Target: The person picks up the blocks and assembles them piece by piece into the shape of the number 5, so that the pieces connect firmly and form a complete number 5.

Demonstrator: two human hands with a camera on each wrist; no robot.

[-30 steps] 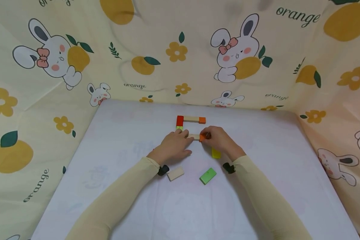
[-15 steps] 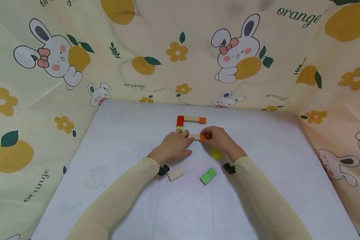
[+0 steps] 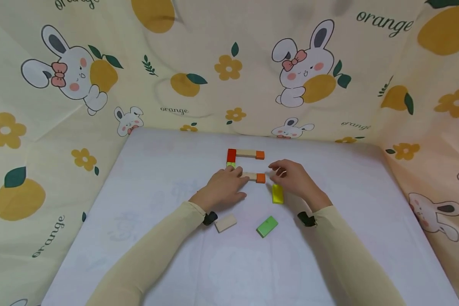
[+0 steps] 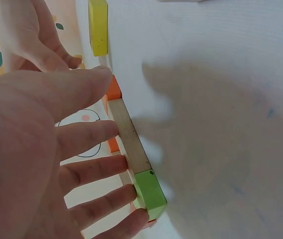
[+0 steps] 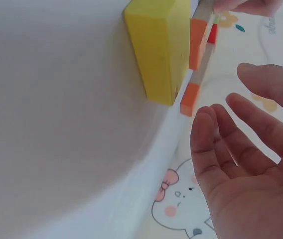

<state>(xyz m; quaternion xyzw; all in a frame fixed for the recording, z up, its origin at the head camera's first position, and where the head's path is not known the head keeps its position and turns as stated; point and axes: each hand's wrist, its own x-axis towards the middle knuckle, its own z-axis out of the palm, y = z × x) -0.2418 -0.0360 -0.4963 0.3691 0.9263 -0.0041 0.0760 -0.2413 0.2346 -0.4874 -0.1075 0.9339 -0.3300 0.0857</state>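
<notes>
My left hand (image 3: 222, 185) lies over the near left corner of a block outline, its straight fingers touching a plain wooden block (image 4: 129, 135) and a green block (image 4: 150, 191). An orange block (image 3: 261, 178) ends that near row at the right. Behind it, a red block (image 3: 231, 155) joins a far row of a wooden block (image 3: 246, 153) and another orange block (image 3: 260, 155). My right hand (image 3: 297, 179) hovers right of the near orange block, fingers loosely bent around nothing. Just below its fingers lies a yellow block (image 3: 277, 194).
Closer to me on the white table (image 3: 229, 272) lie a loose pale wooden block (image 3: 225, 223) and a green block (image 3: 267, 226). A printed cloth (image 3: 199, 51) with rabbits and oranges walls in the back and sides.
My right hand has let go of the near orange block and drawn away to the right, uncovering more of the yellow block. The left hand keeps its place on the blocks.
</notes>
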